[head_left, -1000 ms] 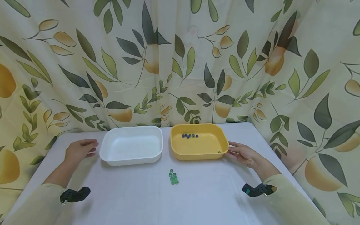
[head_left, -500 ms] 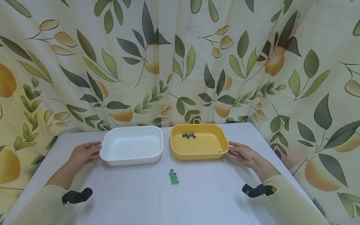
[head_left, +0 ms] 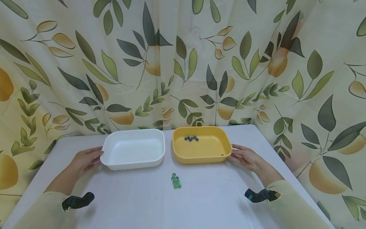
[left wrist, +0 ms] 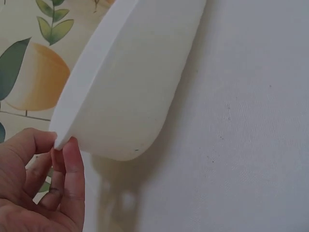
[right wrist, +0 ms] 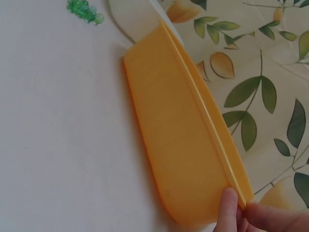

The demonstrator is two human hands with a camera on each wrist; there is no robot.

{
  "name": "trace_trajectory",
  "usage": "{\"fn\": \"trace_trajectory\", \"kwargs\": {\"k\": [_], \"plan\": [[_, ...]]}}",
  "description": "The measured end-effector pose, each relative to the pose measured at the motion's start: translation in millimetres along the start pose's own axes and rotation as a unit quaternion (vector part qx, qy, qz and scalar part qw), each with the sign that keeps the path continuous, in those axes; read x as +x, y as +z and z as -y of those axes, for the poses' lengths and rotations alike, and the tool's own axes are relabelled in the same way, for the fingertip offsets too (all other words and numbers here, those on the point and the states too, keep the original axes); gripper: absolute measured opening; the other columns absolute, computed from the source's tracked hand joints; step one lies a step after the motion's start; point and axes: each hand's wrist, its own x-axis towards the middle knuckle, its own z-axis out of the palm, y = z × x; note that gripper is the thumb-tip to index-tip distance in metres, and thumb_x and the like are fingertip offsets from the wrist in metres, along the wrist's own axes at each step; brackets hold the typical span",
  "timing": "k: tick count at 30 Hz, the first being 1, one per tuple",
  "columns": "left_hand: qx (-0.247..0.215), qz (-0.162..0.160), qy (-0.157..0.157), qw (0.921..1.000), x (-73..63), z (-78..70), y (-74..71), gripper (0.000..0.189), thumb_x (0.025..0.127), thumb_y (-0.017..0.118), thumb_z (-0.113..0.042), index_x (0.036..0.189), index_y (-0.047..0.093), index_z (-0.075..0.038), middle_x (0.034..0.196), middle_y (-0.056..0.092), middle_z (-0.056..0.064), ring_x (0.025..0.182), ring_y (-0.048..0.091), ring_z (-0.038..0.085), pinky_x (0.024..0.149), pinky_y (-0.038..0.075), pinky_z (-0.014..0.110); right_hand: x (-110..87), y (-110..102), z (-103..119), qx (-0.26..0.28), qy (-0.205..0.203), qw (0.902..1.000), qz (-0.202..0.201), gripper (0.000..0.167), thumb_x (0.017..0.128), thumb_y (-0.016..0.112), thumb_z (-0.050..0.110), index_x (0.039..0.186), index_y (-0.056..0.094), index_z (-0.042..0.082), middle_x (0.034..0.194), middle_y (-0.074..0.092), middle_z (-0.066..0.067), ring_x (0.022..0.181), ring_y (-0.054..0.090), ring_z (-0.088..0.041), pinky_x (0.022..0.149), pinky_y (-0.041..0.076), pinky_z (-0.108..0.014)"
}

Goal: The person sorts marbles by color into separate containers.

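A white tray (head_left: 132, 166) stands on the left of the table, and my left hand (head_left: 85, 160) pinches its left rim between thumb and fingers. In the left wrist view that hand (left wrist: 46, 181) has its fingertips under the rim. To the right is a yellow tray (head_left: 201, 159), whose right rim my right hand (head_left: 247, 158) pinches; the right wrist view shows the fingers (right wrist: 227, 205) below the rim. Inside the yellow tray lie several dark blue marbles (head_left: 191, 139) near its back left, and one small marble (head_left: 222, 155) near the front right corner.
Several green marbles (head_left: 176, 181) lie in a small cluster on the white tablecloth (head_left: 206, 197), in front of the gap between the trays. A leaf-and-fruit patterned curtain (head_left: 183, 70) hangs behind the table.
My left hand has moved right and taken hold of the white tray's rim. The blue marbles in the yellow tray have rolled closer together. My right hand keeps its hold.
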Motion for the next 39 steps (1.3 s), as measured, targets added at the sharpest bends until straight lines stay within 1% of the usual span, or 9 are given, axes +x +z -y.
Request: {"fn": "trace_trajectory", "kwargs": {"k": [4,6,8,10,12,20,30,34,39], "plan": [[-0.021,0.002,-0.014,0.9997,1.2,0.5,-0.2,0.07,0.098,0.061,-0.028,0.154,0.028,-0.003,0.156,0.028,0.023,0.08,0.059,-0.003,0.088,0.057,0.027,0.4,1.0,-0.4,0.007,0.001,1.0,-0.002,0.072,0.101,0.052,0.004,0.158,0.009,0.009,0.151,0.03,-0.018,0.104,0.065,-0.016,0.097,0.053,-0.028],[-0.035,0.003,-0.019,0.9992,1.8,0.7,-0.7,0.07,0.097,0.062,-0.027,0.154,0.028,-0.004,0.14,0.047,0.021,0.078,0.06,-0.002,0.087,0.058,0.026,-0.1,1.4,-0.7,0.011,0.001,0.9999,-0.003,0.071,0.101,0.052,0.005,0.158,0.01,0.01,0.148,0.034,-0.017,0.105,0.065,-0.015,0.097,0.053,-0.028],[-0.055,0.005,-0.023,0.9982,1.6,0.7,-1.3,0.069,0.097,0.063,-0.025,0.153,0.029,-0.005,0.117,0.062,0.008,0.077,0.062,-0.001,0.086,0.058,0.026,-0.8,1.9,-1.2,0.015,0.0,0.9999,-0.004,0.071,0.101,0.052,0.005,0.159,0.01,0.011,0.144,0.038,-0.014,0.105,0.065,-0.015,0.097,0.052,-0.027],[-0.073,0.007,-0.025,0.997,1.1,0.6,-1.7,0.068,0.096,0.064,-0.022,0.153,0.03,-0.005,0.096,0.062,-0.01,0.077,0.063,0.0,0.085,0.059,0.026,-1.4,3.0,-2.6,0.019,-0.003,0.9998,-0.008,0.071,0.101,0.052,0.006,0.159,0.01,0.011,0.142,0.039,-0.013,0.106,0.064,-0.014,0.097,0.052,-0.026],[-0.083,0.008,-0.029,0.9961,0.7,0.5,-1.6,0.068,0.096,0.064,-0.021,0.153,0.031,-0.005,0.085,0.06,-0.017,0.077,0.063,0.001,0.084,0.059,0.025,-2.3,4.8,-4.7,0.022,-0.009,0.9996,-0.013,0.07,0.102,0.051,0.007,0.159,0.011,0.011,0.14,0.041,-0.012,0.106,0.064,-0.013,0.098,0.052,-0.026],[-0.075,0.003,-0.032,0.9966,-0.8,0.2,-0.1,0.07,0.096,0.064,-0.024,0.154,0.028,-0.006,0.091,0.059,-0.014,0.078,0.063,0.002,0.081,0.059,0.024,-4.6,13.5,-17.7,0.048,-0.032,0.9977,-0.037,0.064,0.105,0.046,0.013,0.158,0.012,0.01,0.145,0.038,-0.01,0.112,0.059,-0.01,0.1,0.05,-0.024],[-0.09,0.005,-0.032,0.9954,-0.8,0.3,-0.6,0.066,0.096,0.065,-0.022,0.152,0.033,-0.007,0.083,0.06,-0.016,0.077,0.063,0.003,0.081,0.059,0.024,-16.2,14.4,-28.8,0.06,-0.034,0.997,-0.034,0.066,0.103,0.05,0.014,0.158,0.012,0.008,0.114,0.054,0.001,0.104,0.058,-0.008,0.099,0.051,-0.023],[-0.091,0.007,-0.033,0.9953,-0.2,0.2,-1.0,0.066,0.096,0.064,-0.022,0.153,0.033,-0.008,0.083,0.061,-0.016,0.077,0.063,0.003,0.082,0.059,0.024,-24.5,20.1,-35.6,0.067,-0.035,0.9968,-0.028,0.065,0.103,0.049,0.013,0.157,0.013,0.005,0.109,0.054,0.0,0.103,0.058,-0.009,0.096,0.053,-0.025],[-0.093,0.01,-0.032,0.9951,-0.6,0.3,-1.0,0.067,0.096,0.064,-0.021,0.153,0.032,-0.008,0.083,0.061,-0.016,0.077,0.064,0.004,0.083,0.059,0.025,-33.5,31.4,-47.3,0.062,-0.045,0.997,-0.011,0.057,0.103,0.049,0.012,0.151,0.022,0.002,0.102,0.058,0.0,0.097,0.059,-0.008,0.092,0.056,-0.027]]}}
